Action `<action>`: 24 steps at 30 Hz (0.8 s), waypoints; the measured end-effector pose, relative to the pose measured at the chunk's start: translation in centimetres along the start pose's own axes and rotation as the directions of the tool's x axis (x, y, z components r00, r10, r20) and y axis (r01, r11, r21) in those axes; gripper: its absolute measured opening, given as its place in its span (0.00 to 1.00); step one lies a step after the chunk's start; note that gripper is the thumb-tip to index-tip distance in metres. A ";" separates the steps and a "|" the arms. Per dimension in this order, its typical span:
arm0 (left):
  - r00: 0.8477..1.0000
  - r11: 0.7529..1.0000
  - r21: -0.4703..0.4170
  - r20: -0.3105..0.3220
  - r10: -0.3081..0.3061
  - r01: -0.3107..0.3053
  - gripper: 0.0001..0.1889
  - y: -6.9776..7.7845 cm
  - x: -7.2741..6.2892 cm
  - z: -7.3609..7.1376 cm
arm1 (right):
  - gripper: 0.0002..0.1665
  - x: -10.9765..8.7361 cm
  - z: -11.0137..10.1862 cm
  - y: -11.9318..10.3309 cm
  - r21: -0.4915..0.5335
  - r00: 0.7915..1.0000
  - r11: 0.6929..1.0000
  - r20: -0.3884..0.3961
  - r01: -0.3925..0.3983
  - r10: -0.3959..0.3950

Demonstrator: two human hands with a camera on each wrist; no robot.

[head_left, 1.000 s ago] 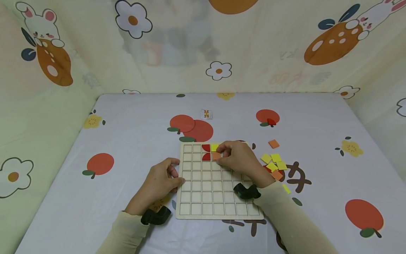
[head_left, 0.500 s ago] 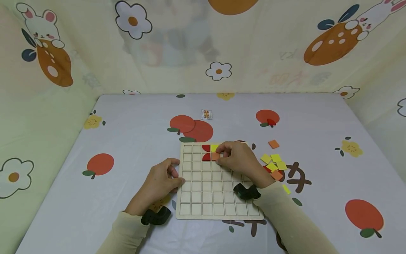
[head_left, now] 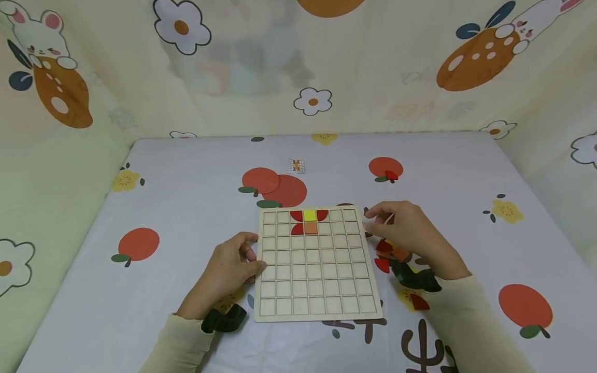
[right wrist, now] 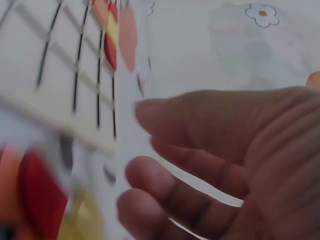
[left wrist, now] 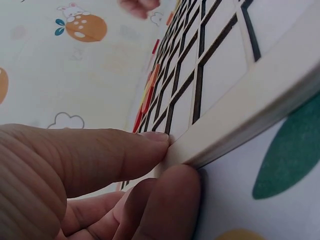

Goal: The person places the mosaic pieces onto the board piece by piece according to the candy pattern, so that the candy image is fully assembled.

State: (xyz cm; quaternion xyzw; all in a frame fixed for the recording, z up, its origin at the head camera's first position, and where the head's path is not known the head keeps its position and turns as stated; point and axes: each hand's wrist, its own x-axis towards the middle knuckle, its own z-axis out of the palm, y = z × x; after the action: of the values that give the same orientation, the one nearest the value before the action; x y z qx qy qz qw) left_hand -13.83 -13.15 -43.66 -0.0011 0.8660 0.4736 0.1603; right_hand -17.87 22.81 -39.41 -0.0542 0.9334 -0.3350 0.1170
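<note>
A pale wooden grid board point(head_left: 312, 285) lies flat on the table. Its top row bears a yellow square tile point(head_left: 310, 215) between two red quarter-round tiles, and below them sit a red quarter-round tile point(head_left: 297, 228) and an orange square tile point(head_left: 310, 228). My left hand point(head_left: 233, 264) holds the board's left edge; the left wrist view has the thumb on the rim and a fingertip against the side. Just off the board's right edge, my right hand point(head_left: 406, 225) hovers with loosely bent fingers, thumb and fingertips apart, holding nothing in the right wrist view.
Loose red point(head_left: 382, 265), orange and yellow tiles lie right of the board, partly hidden under the right hand and wrist. Another red tile point(head_left: 420, 302) lies nearer the sleeve. A small patterned card point(head_left: 296, 166) lies behind the board. Fabric walls enclose the table.
My right hand has let go of a red quarter-round tile in the top row and moved right, off the board. The left hand stays at the edge. The head view has shifted slightly.
</note>
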 end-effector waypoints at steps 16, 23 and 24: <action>1.000 1.000 0.002 -0.011 0.002 -0.002 0.32 0.0 0.0 0.0 | 0.13 -1.9 0.5 1.9 -0.078 0.994 0.996 0.086 -0.054 0.060; 1.000 1.000 0.003 -0.018 -0.006 0.006 0.32 0.0 0.0 0.0 | 0.07 -1.5 0.7 1.6 -0.044 1.000 0.999 0.023 -0.012 0.013; 1.000 1.000 0.004 -0.018 -0.006 0.006 0.32 0.0 0.0 0.0 | 0.07 -1.4 0.8 1.5 -0.043 1.000 0.999 0.008 0.000 0.000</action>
State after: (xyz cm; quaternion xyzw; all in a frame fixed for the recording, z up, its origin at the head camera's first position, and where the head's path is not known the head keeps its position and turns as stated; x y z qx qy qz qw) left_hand -13.81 -13.09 -43.65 -0.0078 0.8684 0.4712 0.1540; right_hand -16.33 23.69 -40.68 -0.0579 0.9399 -0.3145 0.1194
